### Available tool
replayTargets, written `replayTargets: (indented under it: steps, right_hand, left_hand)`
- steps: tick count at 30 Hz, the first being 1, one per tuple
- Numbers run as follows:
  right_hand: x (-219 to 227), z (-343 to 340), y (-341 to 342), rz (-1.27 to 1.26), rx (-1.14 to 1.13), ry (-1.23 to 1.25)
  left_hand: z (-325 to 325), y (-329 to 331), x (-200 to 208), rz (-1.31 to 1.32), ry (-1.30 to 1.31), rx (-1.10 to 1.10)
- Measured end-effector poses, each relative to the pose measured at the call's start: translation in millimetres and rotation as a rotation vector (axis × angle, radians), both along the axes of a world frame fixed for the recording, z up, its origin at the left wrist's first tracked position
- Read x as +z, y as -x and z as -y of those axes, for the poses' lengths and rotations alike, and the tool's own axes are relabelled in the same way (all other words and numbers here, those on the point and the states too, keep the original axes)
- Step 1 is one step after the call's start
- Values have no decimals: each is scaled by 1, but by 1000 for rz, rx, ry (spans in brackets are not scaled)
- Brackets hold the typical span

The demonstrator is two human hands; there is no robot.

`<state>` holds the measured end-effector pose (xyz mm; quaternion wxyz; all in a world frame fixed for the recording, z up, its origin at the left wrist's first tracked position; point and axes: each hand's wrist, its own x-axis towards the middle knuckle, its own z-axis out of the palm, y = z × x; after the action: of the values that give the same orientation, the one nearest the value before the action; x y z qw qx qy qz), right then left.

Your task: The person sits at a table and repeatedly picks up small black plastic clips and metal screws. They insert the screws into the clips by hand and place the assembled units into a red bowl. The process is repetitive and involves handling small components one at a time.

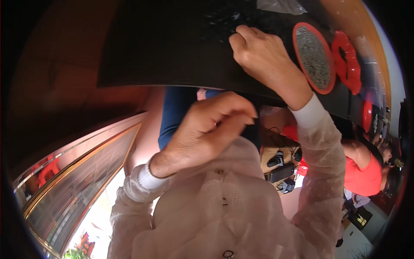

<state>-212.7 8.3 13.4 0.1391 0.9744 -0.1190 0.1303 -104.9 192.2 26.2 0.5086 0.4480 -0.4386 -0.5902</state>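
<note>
My right hand (263,54) is over the dark table (159,47), at the edge of a heap of small shiny black pieces (235,17). Its fingers curl down, and their tips are hidden; I cannot see what they hold. My left hand (207,129) hovers in front of my body, just off the table's near edge. Its thumb and fingertips come together in a pinch, and anything between them is too small or hidden to name. Right of my right hand stands an orange-red round tray (296,36) filled with many small grey pieces (315,58).
A crumpled red plastic bag (351,64) lies beyond the tray, and a clear plastic bag (282,6) is at the far edge. Below right, a small wooden stand (268,154) carries black devices and cables. A person in red (364,172) sits farther right.
</note>
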Motion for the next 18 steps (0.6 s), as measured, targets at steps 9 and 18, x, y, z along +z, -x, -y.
replayTargets:
  steps: [9, 18]
  right_hand:
    - [3, -38, 21, 475, -19, -562]
    - [15, -57, 42, 520, 57, -430]
  left_hand:
    - [47, -15, -33, 139, 89, 238]
    - [48, 11, -34, -99, 93, 365]
